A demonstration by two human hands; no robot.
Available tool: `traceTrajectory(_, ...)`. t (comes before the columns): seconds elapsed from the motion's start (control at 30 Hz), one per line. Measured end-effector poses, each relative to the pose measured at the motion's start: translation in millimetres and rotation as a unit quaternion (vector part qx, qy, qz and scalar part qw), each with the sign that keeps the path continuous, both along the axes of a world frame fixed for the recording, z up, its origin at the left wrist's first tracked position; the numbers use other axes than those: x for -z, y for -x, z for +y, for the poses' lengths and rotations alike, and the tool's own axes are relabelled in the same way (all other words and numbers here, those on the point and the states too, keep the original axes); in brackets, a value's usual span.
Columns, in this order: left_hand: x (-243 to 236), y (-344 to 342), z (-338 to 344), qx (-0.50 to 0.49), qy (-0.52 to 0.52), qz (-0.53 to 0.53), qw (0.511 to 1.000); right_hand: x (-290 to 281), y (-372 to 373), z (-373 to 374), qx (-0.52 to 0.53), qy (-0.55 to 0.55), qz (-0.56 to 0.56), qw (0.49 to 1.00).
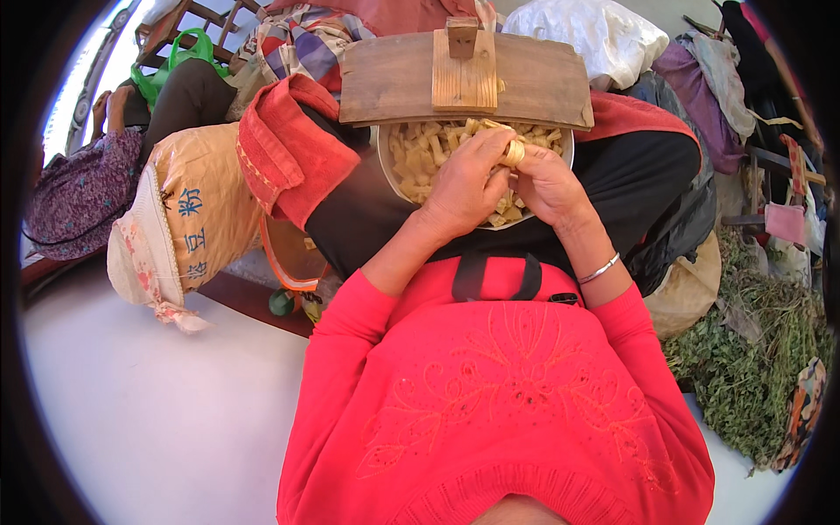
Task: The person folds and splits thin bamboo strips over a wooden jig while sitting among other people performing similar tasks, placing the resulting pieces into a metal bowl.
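Over a round pale basin on my lap, my two hands meet. A small folded or wound pale-yellow strip is pinched between them; its exact kind I cannot make out. My left hand has its fingers closed at the strip's left side. On the other side, my right hand grips it with thumb and fingers. Many short pale-yellow pieces fill the basin below. Across its far part lies a wooden board with a lighter wood block fixed on top.
A tan sack and a red towel are at my left. An orange-rimmed container stands below them. Dried green plants are heaped at the right. A white bag sits at the back; another person's arm shows far left.
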State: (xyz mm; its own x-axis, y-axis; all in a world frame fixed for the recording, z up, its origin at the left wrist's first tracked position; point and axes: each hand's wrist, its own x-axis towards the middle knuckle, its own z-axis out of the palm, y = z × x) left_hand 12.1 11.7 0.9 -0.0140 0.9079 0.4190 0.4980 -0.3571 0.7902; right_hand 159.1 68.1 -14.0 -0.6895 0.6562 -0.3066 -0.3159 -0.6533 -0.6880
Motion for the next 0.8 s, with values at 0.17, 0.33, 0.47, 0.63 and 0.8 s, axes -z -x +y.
traceTrajectory(0.17,-25.9,-0.9,8.5,-0.028,0.045,0.032,0.998,-6.8,11.7,-2.5,0.100,-0.337,-0.171,0.921)
traceTrajectory(0.33,-2.0,1.9,21.4,-0.090,0.126,-0.082,0.985,-32.3,15.5,-3.8,0.183,-0.589,-0.310,0.723)
traceTrajectory(0.47,-4.3,1.6,3.6,-0.046,0.276,-0.326,0.903,-34.0,12.9,6.4,0.232,-0.494,-0.264,0.795)
traceTrajectory(0.63,0.8,15.5,-40.0,-0.071,0.168,-0.084,0.980,-26.1,-22.1,56.5,0.328,-0.242,-0.093,0.909)
traceTrajectory(0.8,-21.7,21.3,-28.3,-0.085,-0.011,0.196,0.977,-44.5,-25.4,41.9,0.146,-0.499,-0.276,0.808)
